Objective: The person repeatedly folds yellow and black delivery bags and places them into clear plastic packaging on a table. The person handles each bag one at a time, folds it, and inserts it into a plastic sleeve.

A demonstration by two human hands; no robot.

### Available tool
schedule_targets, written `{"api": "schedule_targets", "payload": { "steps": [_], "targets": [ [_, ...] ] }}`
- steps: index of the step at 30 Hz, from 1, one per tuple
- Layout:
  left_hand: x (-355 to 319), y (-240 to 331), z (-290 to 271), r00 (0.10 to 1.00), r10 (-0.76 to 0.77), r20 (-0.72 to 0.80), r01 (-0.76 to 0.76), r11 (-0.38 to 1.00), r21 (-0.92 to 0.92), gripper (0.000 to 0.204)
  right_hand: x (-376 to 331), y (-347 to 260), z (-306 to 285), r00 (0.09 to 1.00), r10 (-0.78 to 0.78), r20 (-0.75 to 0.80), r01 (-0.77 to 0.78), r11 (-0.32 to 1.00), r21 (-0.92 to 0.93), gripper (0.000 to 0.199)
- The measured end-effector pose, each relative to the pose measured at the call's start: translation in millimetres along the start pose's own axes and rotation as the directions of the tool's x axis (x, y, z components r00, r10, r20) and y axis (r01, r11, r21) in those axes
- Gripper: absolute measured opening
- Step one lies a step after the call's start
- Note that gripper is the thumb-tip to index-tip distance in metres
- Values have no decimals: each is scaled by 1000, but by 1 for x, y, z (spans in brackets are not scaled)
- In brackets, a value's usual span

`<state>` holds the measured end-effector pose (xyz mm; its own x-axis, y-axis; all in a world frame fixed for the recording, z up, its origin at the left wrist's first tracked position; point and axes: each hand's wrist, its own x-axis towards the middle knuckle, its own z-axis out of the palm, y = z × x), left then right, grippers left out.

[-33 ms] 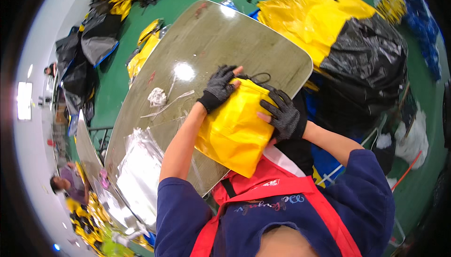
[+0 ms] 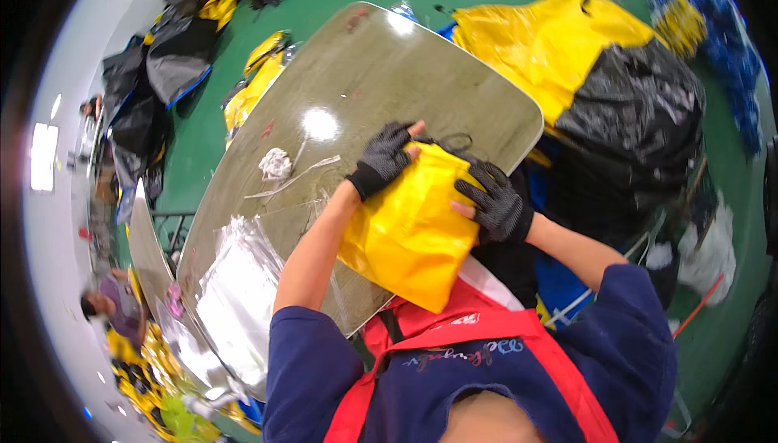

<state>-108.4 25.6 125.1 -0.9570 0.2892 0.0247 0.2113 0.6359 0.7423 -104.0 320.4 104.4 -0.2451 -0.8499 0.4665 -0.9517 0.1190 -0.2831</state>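
Note:
A folded yellow bag or sheet (image 2: 412, 228) of smooth, shiny material lies over the near edge of the table, its lowest corner reaching my red apron. My left hand (image 2: 387, 157), in a dark grey knit glove with bare thumb and fingertip showing, grips its upper left edge. On the upper right edge, my right hand (image 2: 496, 201) holds it in a matching glove, thumb on the yellow surface and fingers bent. Between the hands, a black cord (image 2: 455, 141) loops out past the far edge. The bag's underside is hidden.
On the wood-grain table (image 2: 421, 78) lie a crumpled white string bundle (image 2: 275, 164) and a stack of clear plastic sleeves (image 2: 240, 281). A large yellow and black heap (image 2: 624, 78) stands at the right on the green floor. Another person (image 2: 117, 305) is at the far left.
The whole view has shifted slightly. Both hands stay on the yellow bag, with only a small move of the fingers.

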Motion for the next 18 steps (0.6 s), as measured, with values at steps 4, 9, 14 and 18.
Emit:
{"api": "schedule_targets", "payload": {
  "steps": [4,9,14,18],
  "targets": [
    [-57,1,-1,985,-147,92,160,569,-806,50,33,17,-29,965,70,-254,-36,990,135,41],
    [-108,16,53,619,-521,-588,-118,678,-725,51,40,22,3,562,810,168,-569,232,789,37],
    [-99,-5,36,593,-671,-446,524,741,-419,53,67,37,0,562,593,577,-580,-215,786,47],
    [-110,-101,-38,432,-285,-856,682,724,103,34,58,50,11,573,643,508,-495,-223,840,49]
  ]
}}
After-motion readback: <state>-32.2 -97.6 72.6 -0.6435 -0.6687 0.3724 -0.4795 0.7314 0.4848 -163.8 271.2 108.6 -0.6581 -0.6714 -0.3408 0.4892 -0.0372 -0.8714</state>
